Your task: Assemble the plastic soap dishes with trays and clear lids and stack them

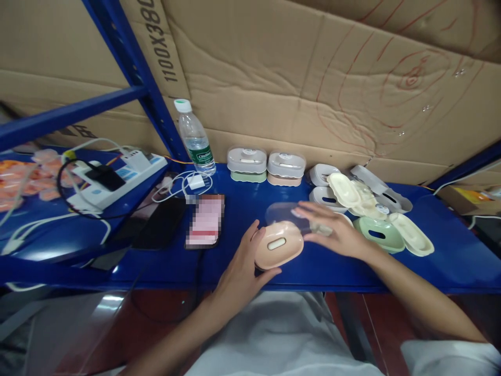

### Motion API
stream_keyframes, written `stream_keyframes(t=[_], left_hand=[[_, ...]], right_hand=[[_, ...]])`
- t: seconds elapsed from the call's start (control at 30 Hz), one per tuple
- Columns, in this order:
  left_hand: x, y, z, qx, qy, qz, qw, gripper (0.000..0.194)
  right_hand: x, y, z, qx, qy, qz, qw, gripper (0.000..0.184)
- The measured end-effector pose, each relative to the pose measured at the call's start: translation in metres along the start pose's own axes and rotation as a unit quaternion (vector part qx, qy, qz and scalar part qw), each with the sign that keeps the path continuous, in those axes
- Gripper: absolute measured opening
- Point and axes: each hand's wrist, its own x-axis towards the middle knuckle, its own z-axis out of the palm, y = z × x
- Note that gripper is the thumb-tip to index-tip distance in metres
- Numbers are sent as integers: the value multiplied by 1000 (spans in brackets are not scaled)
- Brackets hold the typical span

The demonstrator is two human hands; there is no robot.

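Note:
A peach soap dish with an oval slot in its middle is tilted in my left hand, whose thumb and fingers close around its left side. Just behind the dish, a clear plastic lid is in my right hand, pinched at its right end and slightly smeared by motion. To the right of that hand lie a green soap dish and a cream tray. Part of a pale piece beneath my right hand is hidden.
Two lidded soap boxes, one green-based and one peach-based, stand by the cardboard wall. Grey dishes and cream trays are piled at right. A water bottle, phone and power strip sit left.

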Motion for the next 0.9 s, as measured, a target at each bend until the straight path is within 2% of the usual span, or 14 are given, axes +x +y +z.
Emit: stream_keyframes(t=[0.07, 0.17, 0.27, 0.33, 0.37, 0.4, 0.47, 0.53, 0.6, 0.63, 0.67, 0.73, 0.8, 0.9], left_hand=[[1, 2, -2, 14, -18, -13, 1000, 101], [4, 5, -5, 47, -52, 16, 997, 73], [4, 7, -5, 75, -58, 51, 994, 61], [3, 7, -3, 87, -62, 54, 993, 62], [3, 7, -3, 92, -64, 54, 992, 61], [3, 7, -3, 96, -65, 56, 992, 60], [3, 7, -3, 101, -66, 59, 991, 56], [4, 8, -5, 95, -63, 57, 992, 51], [4, 9, -8, 79, -55, 53, 994, 46], [4, 9, -9, 71, -47, 51, 995, 45], [4, 9, -10, 66, -38, 50, 996, 46], [3, 9, -10, 63, -24, 40, 997, 50], [0, 9, -8, 67, 0, 24, 997, 58], [-2, 9, -4, 88, 45, 25, 995, 69]], right_hand=[[-2, 26, -15, -92, 72, 44, 992, 59], [-6, 79, -34, -215, 154, 114, 958, 57], [-6, 131, -46, -269, 157, 191, 931, 60], [-3, 150, -46, -281, 139, 241, 919, 64], [0, 152, -45, -284, 135, 260, 913, 68], [2, 148, -42, -287, 136, 269, 909, 71], [8, 123, -34, -287, 146, 245, 914, 73], [11, 80, -23, -255, 121, 153, 947, 68], [12, 29, -9, -170, 14, 5, 985, 62], [12, 5, -2, -128, -52, -57, 989, 64], [11, -16, 6, -95, -94, -92, 987, 66], [11, -45, 19, -72, -118, -124, 983, 62], [12, -54, 25, -88, -98, -130, 983, 48], [14, -36, 16, -154, -28, -127, 980, 40]])
